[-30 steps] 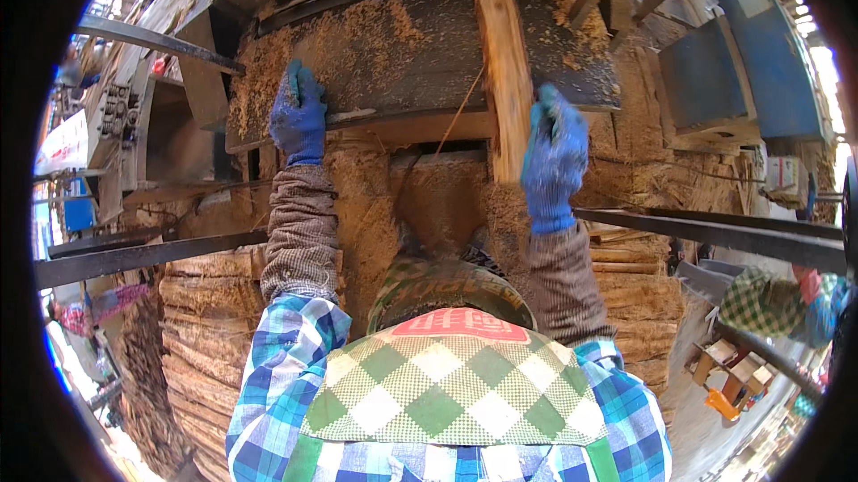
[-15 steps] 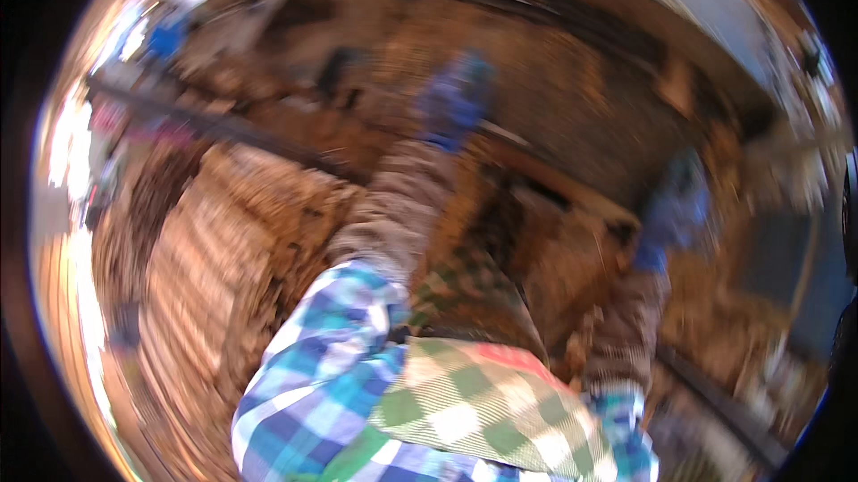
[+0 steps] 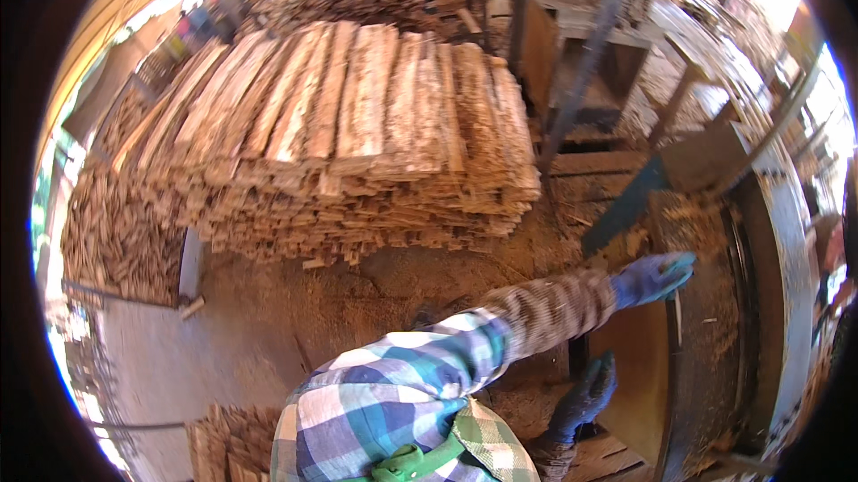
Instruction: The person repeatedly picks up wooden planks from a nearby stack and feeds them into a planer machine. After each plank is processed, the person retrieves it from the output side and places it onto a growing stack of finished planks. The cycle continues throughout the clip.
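Note:
My left hand point(image 3: 651, 280), in a blue glove with teal fingertips, reaches out to the right over a sawdust-strewn machine bed point(image 3: 708, 339). Its fingers are stretched out, and nothing shows in them; whether they touch the bed I cannot tell. Nearer to me, my right hand point(image 3: 583, 400), also gloved in blue, hangs beside the brown side panel point(image 3: 633, 366) of the machine. Its fingers extend, the thumb stands apart, and it looks bare of any object. A brown ribbed sleeve point(image 3: 559, 310) covers my left forearm.
A large stack of rough wooden slats point(image 3: 357, 125) lies ahead to the left, with more wood piled behind it. A blue metal plate point(image 3: 626, 205) and a slanted metal post point(image 3: 585, 62) rise beyond my left hand. Another wood pile point(image 3: 232, 442) sits at the lower left.
My view has swung left, so the machine bed now lies at the right and the slat stack fills the far left. Both hands appear further right and lower in the picture; blur has lessened.

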A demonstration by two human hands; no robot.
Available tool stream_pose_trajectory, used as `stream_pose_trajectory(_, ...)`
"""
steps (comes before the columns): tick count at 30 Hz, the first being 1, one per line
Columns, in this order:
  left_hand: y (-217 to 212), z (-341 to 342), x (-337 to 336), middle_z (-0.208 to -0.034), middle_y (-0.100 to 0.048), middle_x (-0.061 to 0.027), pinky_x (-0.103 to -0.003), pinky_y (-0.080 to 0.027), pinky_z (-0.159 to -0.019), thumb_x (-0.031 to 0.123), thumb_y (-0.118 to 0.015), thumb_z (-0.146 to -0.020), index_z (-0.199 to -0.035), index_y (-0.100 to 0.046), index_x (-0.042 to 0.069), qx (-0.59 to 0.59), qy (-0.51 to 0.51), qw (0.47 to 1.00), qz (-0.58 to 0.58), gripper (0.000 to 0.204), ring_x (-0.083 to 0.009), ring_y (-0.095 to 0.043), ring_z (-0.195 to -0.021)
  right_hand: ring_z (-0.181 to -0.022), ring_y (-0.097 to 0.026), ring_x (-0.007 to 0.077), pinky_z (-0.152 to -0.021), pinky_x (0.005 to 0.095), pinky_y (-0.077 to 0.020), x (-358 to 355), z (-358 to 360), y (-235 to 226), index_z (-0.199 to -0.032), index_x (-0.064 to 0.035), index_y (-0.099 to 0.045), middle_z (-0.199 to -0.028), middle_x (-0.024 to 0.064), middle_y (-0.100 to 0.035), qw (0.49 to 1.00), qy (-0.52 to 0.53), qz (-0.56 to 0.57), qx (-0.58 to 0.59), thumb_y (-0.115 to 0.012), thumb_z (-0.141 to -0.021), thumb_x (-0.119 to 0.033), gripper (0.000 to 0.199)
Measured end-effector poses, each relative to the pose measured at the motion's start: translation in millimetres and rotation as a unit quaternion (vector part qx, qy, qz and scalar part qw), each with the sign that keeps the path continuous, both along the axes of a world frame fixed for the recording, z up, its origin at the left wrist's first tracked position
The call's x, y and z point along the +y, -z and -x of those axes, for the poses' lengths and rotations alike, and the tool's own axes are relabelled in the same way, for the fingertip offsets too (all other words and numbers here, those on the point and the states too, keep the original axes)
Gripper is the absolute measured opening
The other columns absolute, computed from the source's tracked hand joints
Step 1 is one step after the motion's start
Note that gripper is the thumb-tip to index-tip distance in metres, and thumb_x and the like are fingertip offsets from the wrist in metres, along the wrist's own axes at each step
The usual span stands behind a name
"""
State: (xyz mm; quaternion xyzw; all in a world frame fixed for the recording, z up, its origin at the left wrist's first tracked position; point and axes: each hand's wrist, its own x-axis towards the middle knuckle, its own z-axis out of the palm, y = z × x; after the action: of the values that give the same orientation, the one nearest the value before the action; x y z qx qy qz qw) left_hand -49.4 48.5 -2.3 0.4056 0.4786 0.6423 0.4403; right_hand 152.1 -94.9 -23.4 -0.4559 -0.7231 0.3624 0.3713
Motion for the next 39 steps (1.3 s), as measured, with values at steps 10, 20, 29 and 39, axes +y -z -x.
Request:
stream_pose_trajectory(10, 192.9, 92.2, -538.3, -0.139, -0.061, -0.0195, -0.042, -0.057, -0.088, 0.061, -0.067, -0.095, -0.156, -0.042, 0.01, -0.138, -0.092, 0.911, 0.379, 0.083, -0.0273, -0.067, -0.108, -0.126, -0.061, 0.0332, -0.1, 0.0398, -0.0554, -144.0, 213.5, -23.4, -0.144, -0.0045, -0.058, -0.139, 0.0194, -0.059, 0.939, -0.342, 0.03, -0.006, -0.08, -0.091, -0.014, 0.058)
stream_pose_trajectory(20, 115.8, 185.0, -704.9, -0.136, -0.064, -0.0156, -0.045, -0.06, -0.096, 0.051, -0.06, -0.103, -0.159, -0.034, 0.007, -0.384, -0.477, 0.775, 0.156, 0.076, -0.0316, -0.068, -0.117, -0.143, -0.046, 0.0397, -0.116, 0.0508, -0.0422, -323.4, 451.4, -99.2, -0.157, -0.0104, -0.042, -0.158, 0.0204, -0.044, 0.778, -0.51, -0.364, -0.041, -0.077, -0.092, -0.032, 0.077)
stream_pose_trajectory(29, 120.3, 177.5, -718.7, -0.141, -0.062, -0.0184, -0.041, -0.059, -0.096, 0.053, -0.059, -0.103, -0.161, -0.033, 0.007, -0.412, -0.446, 0.789, 0.096, 0.077, -0.0292, -0.068, -0.118, -0.151, -0.024, 0.0552, -0.122, 0.0625, -0.0292, -367.8, 533.9, -116.8, -0.166, -0.0371, -0.016, -0.17, 0.0223, -0.017, 0.658, -0.587, -0.441, -0.166, -0.073, -0.089, -0.018, 0.098)
stream_pose_trajectory(39, 5.5, 210.6, -636.2, -0.152, -0.051, -0.0204, -0.05, -0.047, -0.114, 0.062, -0.044, -0.106, -0.165, -0.023, 0.01, -0.325, -0.186, 0.927, -0.011, 0.081, -0.0355, -0.058, -0.133, -0.08, -0.057, 0.0073, -0.061, 0.0222, -0.0485, -262.8, 511.8, -175.9, -0.142, -0.0032, -0.047, -0.098, 0.0003, -0.058, 0.808, -0.337, 0.254, 0.411, -0.075, -0.084, 0.008, 0.065)
